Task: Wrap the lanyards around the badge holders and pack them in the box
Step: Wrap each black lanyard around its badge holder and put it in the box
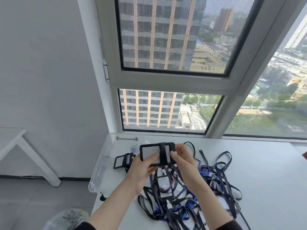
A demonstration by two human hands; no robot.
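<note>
The badge holder (149,152) is held up above the far edge of the pile, lying sideways between both hands, just right of the box. It is a flat black frame with rounded corners and a pale card behind a clear face. A black lanyard (163,153) is wound in a tight band across its middle. The left hand (142,170) grips the holder's left end, thumb laid on the front and fingers curled behind. The right hand (182,158) pinches the right end, thumb pressed at the edge beside the band.

Below and to the right lies the pile (191,193): more card holders tangled in flat woven straps, mostly black with some blue, looping loosely over one another. To the left stands the box (99,171), a long tub of clear, glossy plastic with rounded corners, at the counter's left edge. A second wrapped holder (122,161) lies inside it.

The counter (265,180) is smooth, matt white and runs up to a window (172,110) with pale grey frames, tower blocks and trees beyond the glass. A plain grey-white wall (49,80) fills the left, with a white side table (15,138) against it, grey floor tiles (33,196) under it, and a bin lined with thin plastic (66,218) near the counter's corner
</note>
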